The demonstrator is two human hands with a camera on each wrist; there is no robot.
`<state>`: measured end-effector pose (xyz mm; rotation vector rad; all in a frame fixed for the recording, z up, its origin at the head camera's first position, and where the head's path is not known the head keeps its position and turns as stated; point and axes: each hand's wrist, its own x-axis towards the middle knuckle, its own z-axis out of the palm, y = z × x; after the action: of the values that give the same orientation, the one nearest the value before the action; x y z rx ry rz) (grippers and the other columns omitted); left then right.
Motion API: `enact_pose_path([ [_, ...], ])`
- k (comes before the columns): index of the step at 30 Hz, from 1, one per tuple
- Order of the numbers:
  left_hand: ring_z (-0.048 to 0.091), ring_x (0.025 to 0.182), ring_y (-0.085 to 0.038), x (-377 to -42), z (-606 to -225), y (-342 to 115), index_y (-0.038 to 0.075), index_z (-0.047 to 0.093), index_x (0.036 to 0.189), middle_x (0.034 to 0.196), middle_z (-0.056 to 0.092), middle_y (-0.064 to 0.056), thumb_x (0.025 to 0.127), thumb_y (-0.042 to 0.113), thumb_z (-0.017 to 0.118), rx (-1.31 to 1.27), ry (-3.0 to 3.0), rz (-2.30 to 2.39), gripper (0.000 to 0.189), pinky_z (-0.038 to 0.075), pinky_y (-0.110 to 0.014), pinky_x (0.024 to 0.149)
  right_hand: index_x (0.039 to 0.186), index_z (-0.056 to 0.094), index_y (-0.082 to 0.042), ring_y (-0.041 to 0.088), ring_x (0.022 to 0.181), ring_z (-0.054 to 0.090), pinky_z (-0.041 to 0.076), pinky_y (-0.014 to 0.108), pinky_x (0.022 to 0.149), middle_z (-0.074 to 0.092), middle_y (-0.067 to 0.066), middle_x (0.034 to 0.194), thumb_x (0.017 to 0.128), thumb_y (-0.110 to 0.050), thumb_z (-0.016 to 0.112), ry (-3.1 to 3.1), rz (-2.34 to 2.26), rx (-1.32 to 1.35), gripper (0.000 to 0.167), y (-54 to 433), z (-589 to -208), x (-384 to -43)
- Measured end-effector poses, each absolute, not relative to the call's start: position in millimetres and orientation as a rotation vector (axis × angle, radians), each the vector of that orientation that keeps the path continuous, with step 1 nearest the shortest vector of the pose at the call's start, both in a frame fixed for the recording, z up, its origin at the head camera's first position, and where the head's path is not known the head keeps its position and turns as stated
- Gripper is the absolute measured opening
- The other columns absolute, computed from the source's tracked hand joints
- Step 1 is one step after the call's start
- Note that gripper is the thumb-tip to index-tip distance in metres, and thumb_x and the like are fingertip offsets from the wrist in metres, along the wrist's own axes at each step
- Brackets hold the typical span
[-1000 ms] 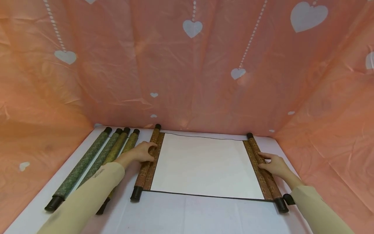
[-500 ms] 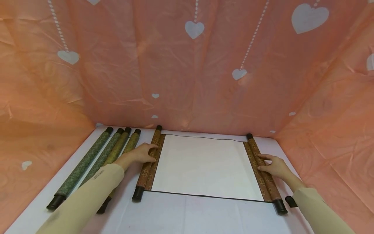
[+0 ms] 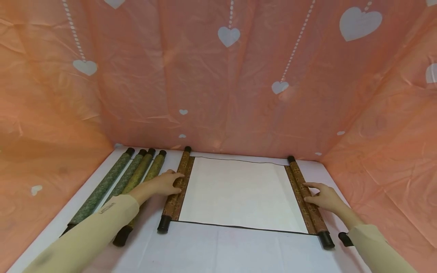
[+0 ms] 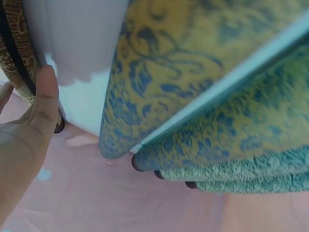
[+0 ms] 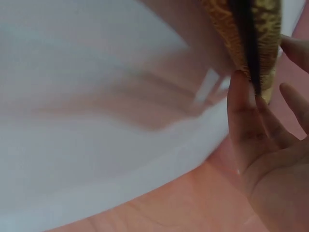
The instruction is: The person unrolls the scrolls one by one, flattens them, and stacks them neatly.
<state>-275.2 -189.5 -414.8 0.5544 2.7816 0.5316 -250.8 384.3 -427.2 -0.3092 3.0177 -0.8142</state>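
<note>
A hanging scroll with brown patterned ends and a bare white sheet (image 3: 239, 193) lies unrolled on the table. My left hand (image 3: 163, 184) rests across its left roller (image 3: 170, 204), index finger and thumb spread and pointing right. At the right roller (image 3: 317, 218), my right hand (image 3: 326, 196) touches the outer side with extended fingertips. In the right wrist view the fingers (image 5: 244, 116) lie fairly straight beside the gold-patterned roller (image 5: 265, 43). The left wrist view has the left thumb (image 4: 46, 92) straight along the roller's edge (image 4: 19, 53).
Left of the scroll lie several rolled scrolls, green (image 3: 99, 189) and yellow-green (image 3: 155, 167), with black end caps; the left sleeve covers part of them. A black end (image 3: 345, 239) sticks out beside the right sleeve. Orange cloth with hearts (image 3: 218, 94) encloses the white table (image 3: 211, 250).
My right hand has slid slightly outward on the right roller, and the left hand has shifted a little toward me. The scroll stays spread out; the head view has turned slightly.
</note>
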Motion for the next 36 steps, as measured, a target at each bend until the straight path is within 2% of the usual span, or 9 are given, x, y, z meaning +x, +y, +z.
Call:
enact_pose_path([
  [7,0.051,0.131,-0.051,-270,-414,-199,-0.004,0.049,0.150,0.145,0.045,-0.038,0.097,0.021,0.073,0.662,2.782,0.508,0.064,0.047,-0.061,0.103,0.141,0.058,0.006,0.029,0.092,0.070,0.054,0.036,0.065,0.062,0.032,0.130,0.094,-0.019,0.077,3.005,-0.882,-0.318,0.057,369,-413,-248],
  [13,0.057,0.124,-0.049,-258,-400,-211,-0.005,0.048,0.151,0.148,0.042,-0.038,0.097,0.020,0.072,0.716,2.816,0.631,0.065,0.050,-0.060,0.099,0.146,0.057,-0.001,0.034,0.104,0.067,0.055,0.035,0.070,0.056,0.028,0.142,0.097,-0.021,0.075,3.000,-1.049,-0.400,0.056,330,-405,-249],
  [19,0.064,0.108,-0.040,-248,-386,-234,-0.003,0.045,0.153,0.151,0.040,-0.036,0.098,0.019,0.070,0.699,2.896,0.735,0.064,0.054,-0.051,0.085,0.148,0.058,-0.011,0.034,0.110,0.069,0.056,0.035,0.076,0.055,0.020,0.147,0.096,-0.021,0.077,2.930,-1.257,-0.482,0.056,275,-404,-256],
  [31,0.060,0.110,-0.043,-225,-386,-288,-0.006,0.044,0.153,0.149,0.039,-0.038,0.099,0.022,0.072,0.548,3.003,0.843,0.066,0.053,-0.046,0.072,0.142,0.065,-0.020,0.020,0.107,0.071,0.056,0.034,0.077,0.060,0.003,0.145,0.092,-0.018,0.079,2.700,-1.495,-0.688,0.052,141,-405,-264],
  [36,0.060,0.106,-0.045,-222,-393,-308,-0.010,0.045,0.150,0.143,0.043,-0.041,0.098,0.015,0.072,0.493,3.034,0.785,0.064,0.053,-0.049,0.073,0.142,0.065,-0.019,0.018,0.105,0.070,0.055,0.032,0.077,0.062,0.004,0.143,0.092,-0.020,0.078,2.610,-1.488,-0.766,0.051,92,-410,-260],
])
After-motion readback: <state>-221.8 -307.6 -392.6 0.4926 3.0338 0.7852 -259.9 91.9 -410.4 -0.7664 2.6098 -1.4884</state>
